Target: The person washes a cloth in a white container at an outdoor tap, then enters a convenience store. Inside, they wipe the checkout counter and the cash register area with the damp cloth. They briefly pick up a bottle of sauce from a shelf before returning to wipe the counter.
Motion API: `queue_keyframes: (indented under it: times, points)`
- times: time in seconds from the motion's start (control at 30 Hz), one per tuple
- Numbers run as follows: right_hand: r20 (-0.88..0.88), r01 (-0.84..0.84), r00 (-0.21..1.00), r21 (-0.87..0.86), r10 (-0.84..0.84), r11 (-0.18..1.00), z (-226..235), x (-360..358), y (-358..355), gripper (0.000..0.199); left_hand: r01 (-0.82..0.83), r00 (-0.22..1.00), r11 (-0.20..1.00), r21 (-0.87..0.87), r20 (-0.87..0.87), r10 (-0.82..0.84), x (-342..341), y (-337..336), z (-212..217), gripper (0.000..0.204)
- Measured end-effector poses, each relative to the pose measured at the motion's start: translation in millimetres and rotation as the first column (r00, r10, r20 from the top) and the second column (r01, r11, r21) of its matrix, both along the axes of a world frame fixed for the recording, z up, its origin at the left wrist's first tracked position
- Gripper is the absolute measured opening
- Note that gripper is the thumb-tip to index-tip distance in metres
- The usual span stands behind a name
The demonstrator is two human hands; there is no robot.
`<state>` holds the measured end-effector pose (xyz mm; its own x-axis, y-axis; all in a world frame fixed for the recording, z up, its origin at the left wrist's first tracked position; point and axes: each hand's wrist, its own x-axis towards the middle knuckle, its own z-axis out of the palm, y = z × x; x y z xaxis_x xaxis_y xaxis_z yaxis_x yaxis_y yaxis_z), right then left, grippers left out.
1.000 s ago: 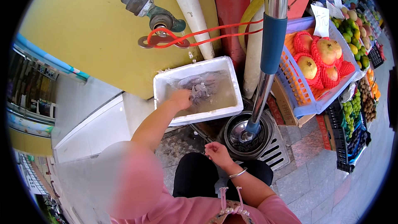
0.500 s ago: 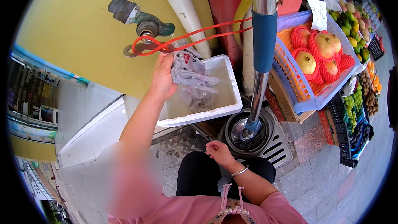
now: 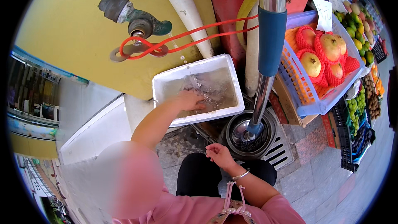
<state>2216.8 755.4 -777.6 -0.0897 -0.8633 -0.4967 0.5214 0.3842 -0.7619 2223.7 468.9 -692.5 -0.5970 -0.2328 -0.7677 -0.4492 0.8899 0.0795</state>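
My left hand (image 3: 190,100) reaches down into the water in a white foam box (image 3: 166,121). Its fingers, partly under the surface, are closed on a soaked grey cloth (image 3: 194,84) that lies mostly below the water. Small splashes and bubbles rise around it. Above the box, water drips from an old greenish tap (image 3: 161,28), whose metal handle (image 3: 139,50) has a red cord (image 3: 195,32) looped through it. Over my knees, my right hand (image 3: 220,155) is loosely curled, with nothing visible in it.
A steel pole with a blue sleeve (image 3: 272,43) rises from a round metal base (image 3: 248,135) right of the box. Beyond it, a purple crate (image 3: 309,110) holds net-wrapped pomegranates (image 3: 311,64), with more fruit behind. A white pipe (image 3: 182,10) runs along the yellow wall (image 3: 78,29).
My left hand has gone down from under the tap into the box, taking the grey cloth into the water. The tap's drops now fall freely. My right hand has stayed put.
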Motion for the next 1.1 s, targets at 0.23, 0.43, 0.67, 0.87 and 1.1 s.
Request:
queue_keyframes:
  times: [0.23, 0.43, 0.67, 0.87, 1.1]
  points:
    - [0.016, 0.006, 1.000, -0.033, -0.006, 0.999, -2, 2, 0, 0.018, -0.064, 0.957, 0.996, -0.065, -0.288, 0.043, 11, 17, -25, 0.063]
    - [0.051, 0.025, 0.998, -0.024, -0.024, 0.999, 1, 5, -2, 0.017, -0.135, 0.949, 0.956, -0.262, -0.310, 0.049, 45, -12, -39, 0.063]
    - [0.051, 0.026, 0.998, -0.026, -0.025, 0.999, 4, 1, -2, 0.017, -0.385, 0.831, 0.922, -0.042, -0.450, 0.326, 12, 9, 18, 0.026]
    - [0.071, 0.038, 0.997, -0.017, -0.037, 0.999, 6, -1, -3, 0.016, -0.319, 0.329, 0.716, 0.621, -0.636, 0.698, 29, 3, 58, 0.025]
    - [0.109, 0.023, 0.994, -0.019, -0.021, 1.000, 17, -1, -3, 0.016, -0.271, 0.791, 0.938, 0.218, -0.504, 0.346, 49, -12, 39, 0.055]
